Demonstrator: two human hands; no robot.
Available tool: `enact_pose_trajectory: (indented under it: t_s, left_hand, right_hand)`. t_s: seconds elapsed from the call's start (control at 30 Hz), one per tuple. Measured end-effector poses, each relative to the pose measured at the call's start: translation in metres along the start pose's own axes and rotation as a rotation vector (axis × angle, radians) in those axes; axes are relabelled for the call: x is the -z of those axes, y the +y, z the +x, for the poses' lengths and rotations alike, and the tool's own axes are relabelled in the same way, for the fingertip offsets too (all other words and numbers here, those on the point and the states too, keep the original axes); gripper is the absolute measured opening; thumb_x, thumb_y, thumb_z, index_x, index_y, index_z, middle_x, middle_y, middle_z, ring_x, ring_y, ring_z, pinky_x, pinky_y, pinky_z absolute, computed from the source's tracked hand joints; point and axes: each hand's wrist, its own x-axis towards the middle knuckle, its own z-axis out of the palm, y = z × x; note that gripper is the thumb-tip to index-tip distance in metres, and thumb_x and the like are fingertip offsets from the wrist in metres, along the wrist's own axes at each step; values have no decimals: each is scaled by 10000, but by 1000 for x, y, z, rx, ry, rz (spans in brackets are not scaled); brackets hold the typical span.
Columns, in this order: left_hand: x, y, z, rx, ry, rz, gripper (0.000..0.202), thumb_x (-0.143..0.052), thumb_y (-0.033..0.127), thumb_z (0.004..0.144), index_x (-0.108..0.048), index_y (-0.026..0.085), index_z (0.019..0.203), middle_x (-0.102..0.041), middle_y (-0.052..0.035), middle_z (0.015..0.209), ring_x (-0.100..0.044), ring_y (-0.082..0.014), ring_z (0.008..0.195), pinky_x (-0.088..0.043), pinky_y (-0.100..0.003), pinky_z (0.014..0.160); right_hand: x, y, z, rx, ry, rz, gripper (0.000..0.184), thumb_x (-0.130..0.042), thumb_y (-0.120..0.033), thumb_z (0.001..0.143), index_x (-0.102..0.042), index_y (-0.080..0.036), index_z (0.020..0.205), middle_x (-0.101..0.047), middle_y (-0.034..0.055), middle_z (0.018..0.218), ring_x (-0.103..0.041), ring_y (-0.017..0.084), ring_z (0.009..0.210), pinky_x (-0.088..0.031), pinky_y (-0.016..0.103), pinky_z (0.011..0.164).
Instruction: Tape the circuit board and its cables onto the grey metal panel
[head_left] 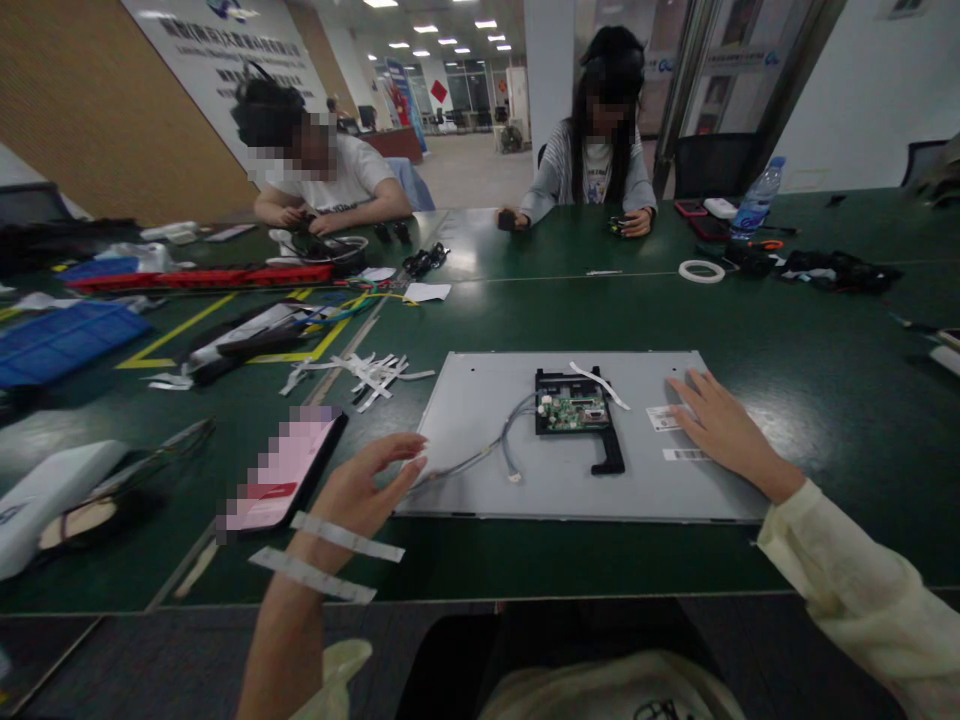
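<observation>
A flat grey panel (pixel 480 420) lies on the green table before me. On it sits a green circuit board (pixel 574 408) in a black bracket (pixel 613 450), with a grey cable (pixel 487 450) running left from it. A white strip (pixel 600 385) crosses the bracket's upper right edge. My left hand (pixel 375 480) is at the panel's left edge, fingers apart, with two white tape strips (pixel 349 540) stuck to the wrist. My right hand (pixel 720 425) rests flat on the panel's right side, fingers spread, beside a white label (pixel 661 419).
A phone (pixel 289 470) lies left of my left hand, with a heap of white strips (pixel 375 375) beyond it. Farther left is a blue crate (pixel 67 340). A tape ring (pixel 701 271) and a water bottle (pixel 759 200) stand at the right. Two people sit opposite.
</observation>
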Motion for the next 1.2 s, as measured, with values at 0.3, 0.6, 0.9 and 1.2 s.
enact_pose_trajectory:
  t_s: [0.3, 0.6, 0.9, 1.2]
  left_hand:
    - [-50, 80, 45, -377, -52, 137, 534, -498, 397, 855, -418, 170, 1332, -517, -121, 1337, -491, -238, 1242, -378, -427, 1075]
    - [-114, 100, 91, -303, -262, 366, 911, -653, 555, 712, -262, 198, 1453, -179, -180, 1549, -137, -400, 1419, -229, -596, 1095]
    - [-136, 76, 103, -408, -240, 221, 933, -659, 575, 701, -295, 144, 1444, -84, -189, 1561, -218, -384, 1402, -279, -481, 1123]
    - [-145, 83, 98, -399, -227, 250, 892, -618, 580, 740, -291, 141, 1444, -23, -213, 1562, -184, -383, 1414, -202, -553, 1127]
  right_hand:
    - [1, -1, -1, 4, 3, 4, 570, -248, -457, 957, -397, -153, 1415, -356, 174, 1450, -299, 347, 1356, -351, 519, 1042]
    - [1, -2, -1, 5, 4, -17, 565, -261, -445, 953, -415, -147, 1408, -340, 181, 1456, -289, 361, 1355, -356, 512, 1036]
    - [2, -2, 0, 8, -4, -12, 558, -269, -446, 954, -411, -155, 1408, -342, 181, 1457, -306, 370, 1345, -361, 524, 1031]
    - [4, -3, 0, 12, 5, -1, 564, -266, -446, 957, -425, -133, 1398, -352, 195, 1445, -294, 370, 1352, -339, 517, 1052]
